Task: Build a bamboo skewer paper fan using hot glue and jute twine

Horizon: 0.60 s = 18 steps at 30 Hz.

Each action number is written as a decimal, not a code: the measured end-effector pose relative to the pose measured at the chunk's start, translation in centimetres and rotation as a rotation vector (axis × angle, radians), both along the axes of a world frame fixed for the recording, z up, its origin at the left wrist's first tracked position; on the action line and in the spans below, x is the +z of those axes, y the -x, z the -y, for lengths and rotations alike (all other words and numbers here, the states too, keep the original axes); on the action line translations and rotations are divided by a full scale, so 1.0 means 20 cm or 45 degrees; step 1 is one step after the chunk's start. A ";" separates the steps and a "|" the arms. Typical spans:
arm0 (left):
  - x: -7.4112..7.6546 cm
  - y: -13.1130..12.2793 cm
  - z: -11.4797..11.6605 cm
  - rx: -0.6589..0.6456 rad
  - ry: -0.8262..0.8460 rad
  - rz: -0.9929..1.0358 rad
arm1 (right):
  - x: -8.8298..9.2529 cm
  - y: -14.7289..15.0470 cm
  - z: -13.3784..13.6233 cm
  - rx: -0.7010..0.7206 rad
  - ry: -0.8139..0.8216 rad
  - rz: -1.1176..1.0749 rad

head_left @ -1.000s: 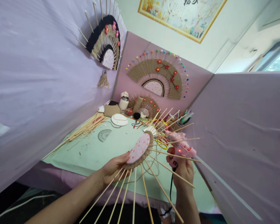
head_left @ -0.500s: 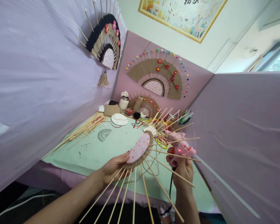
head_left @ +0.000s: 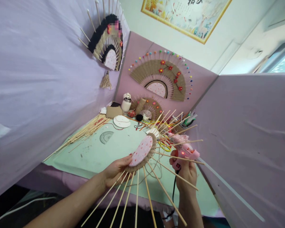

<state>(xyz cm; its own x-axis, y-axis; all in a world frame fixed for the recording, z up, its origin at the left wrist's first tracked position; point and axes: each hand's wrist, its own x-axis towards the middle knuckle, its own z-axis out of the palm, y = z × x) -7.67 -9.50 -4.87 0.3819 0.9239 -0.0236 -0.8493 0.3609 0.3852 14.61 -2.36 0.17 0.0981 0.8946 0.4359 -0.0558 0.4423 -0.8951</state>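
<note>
My left hand (head_left: 117,171) grips the lower left end of a half-round fan base (head_left: 142,151), with the thumb on its pink dotted face. Brown twine edges the base, and several thin wooden sticks (head_left: 137,196) spread out from its curved side. On the right, my right hand (head_left: 185,171) is closed round the handle of a pink glue gun (head_left: 184,147) with a lit red light. The gun is behind some of the sticks; its nozzle is hard to make out. A loose strand of twine (head_left: 160,171) hangs under the base.
Loose sticks (head_left: 85,129), a protractor (head_left: 106,137) and white discs (head_left: 122,121) lie on the green table (head_left: 118,148). A white bottle (head_left: 126,104), yellow-handled scissors (head_left: 165,146) and a twine spool (head_left: 140,106) stand or lie farther back. Finished fans (head_left: 161,76) hang on the partitions.
</note>
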 end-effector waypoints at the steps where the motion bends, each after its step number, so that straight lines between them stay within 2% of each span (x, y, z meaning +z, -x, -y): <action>1: 0.00 0.00 0.00 0.000 0.004 -0.005 | 0.00 0.00 0.00 -0.016 -0.003 0.009; 18: -0.05 0.01 -0.02 -0.001 0.029 -0.028 | -0.02 -0.01 -0.02 0.031 -0.004 -0.100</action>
<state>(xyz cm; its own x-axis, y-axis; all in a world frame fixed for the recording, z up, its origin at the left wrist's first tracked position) -7.81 -9.14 -5.79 0.3816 0.9228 -0.0532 -0.8405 0.3704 0.3954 14.73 -1.96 -0.23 0.1106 0.8956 0.4308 -0.1366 0.4431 -0.8860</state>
